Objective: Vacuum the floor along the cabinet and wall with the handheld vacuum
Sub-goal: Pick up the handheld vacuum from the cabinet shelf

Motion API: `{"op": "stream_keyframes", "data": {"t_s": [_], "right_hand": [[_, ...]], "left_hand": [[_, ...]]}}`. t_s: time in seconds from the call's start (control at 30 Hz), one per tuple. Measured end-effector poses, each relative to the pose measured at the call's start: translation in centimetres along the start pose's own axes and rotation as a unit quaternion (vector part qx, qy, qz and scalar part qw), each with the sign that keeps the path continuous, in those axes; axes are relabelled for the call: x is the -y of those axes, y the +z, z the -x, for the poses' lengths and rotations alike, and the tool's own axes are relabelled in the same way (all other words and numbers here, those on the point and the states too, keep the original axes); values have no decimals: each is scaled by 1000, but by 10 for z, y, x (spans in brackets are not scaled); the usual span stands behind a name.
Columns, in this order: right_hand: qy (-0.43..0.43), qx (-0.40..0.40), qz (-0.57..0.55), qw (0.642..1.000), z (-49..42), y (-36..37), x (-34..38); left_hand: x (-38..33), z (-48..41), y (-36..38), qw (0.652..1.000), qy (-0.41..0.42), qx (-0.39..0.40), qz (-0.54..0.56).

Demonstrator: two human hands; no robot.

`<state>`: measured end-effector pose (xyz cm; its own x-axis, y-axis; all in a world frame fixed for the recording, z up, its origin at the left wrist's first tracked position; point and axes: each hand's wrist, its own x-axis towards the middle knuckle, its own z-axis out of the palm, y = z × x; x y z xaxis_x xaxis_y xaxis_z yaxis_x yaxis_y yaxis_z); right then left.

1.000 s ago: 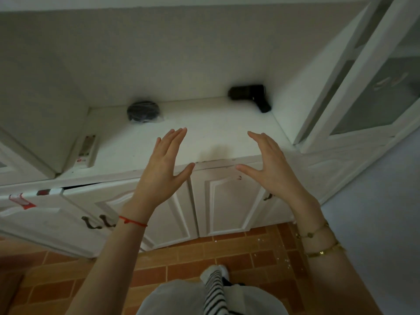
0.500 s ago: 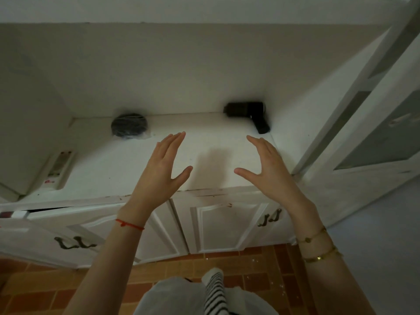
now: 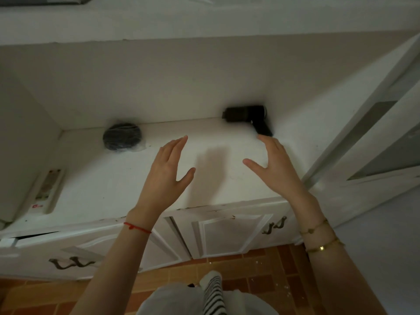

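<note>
The black handheld vacuum lies on its side at the back right of the white cabinet top, its handle pointing towards me. My right hand hovers open above the top, its fingertips a short way in front of the handle and apart from it. My left hand is raised open over the middle of the top, holding nothing. Below the cabinet doors lies the brick-patterned tile floor with pale specks near the right wall.
A round black bundle in clear wrap sits at the back left of the top. A white remote control lies at the left edge. An open glass-panelled cabinet door stands at the right. The grey wall borders the floor.
Both hands have moved forward over the cabinet top, the right one closing in on the vacuum's handle. The view has shifted closer and slightly upward.
</note>
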<state>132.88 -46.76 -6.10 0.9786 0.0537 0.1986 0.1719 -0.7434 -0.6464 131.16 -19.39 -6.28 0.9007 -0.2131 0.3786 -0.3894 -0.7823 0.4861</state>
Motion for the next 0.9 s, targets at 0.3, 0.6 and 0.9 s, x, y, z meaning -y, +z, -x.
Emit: {"op": "stream_keyframes", "data": {"t_s": [0.3, 0.6, 0.9], "right_hand": [[61, -20, 61, 996, -90, 4, -35], [89, 24, 154, 984, -142, 23, -59], [156, 11, 161, 975, -156, 38, -71]], "left_hand": [[15, -32, 11, 1000, 5, 8, 17], [23, -52, 27, 999, 4, 27, 41], [32, -61, 30, 998, 9, 32, 45]]}}
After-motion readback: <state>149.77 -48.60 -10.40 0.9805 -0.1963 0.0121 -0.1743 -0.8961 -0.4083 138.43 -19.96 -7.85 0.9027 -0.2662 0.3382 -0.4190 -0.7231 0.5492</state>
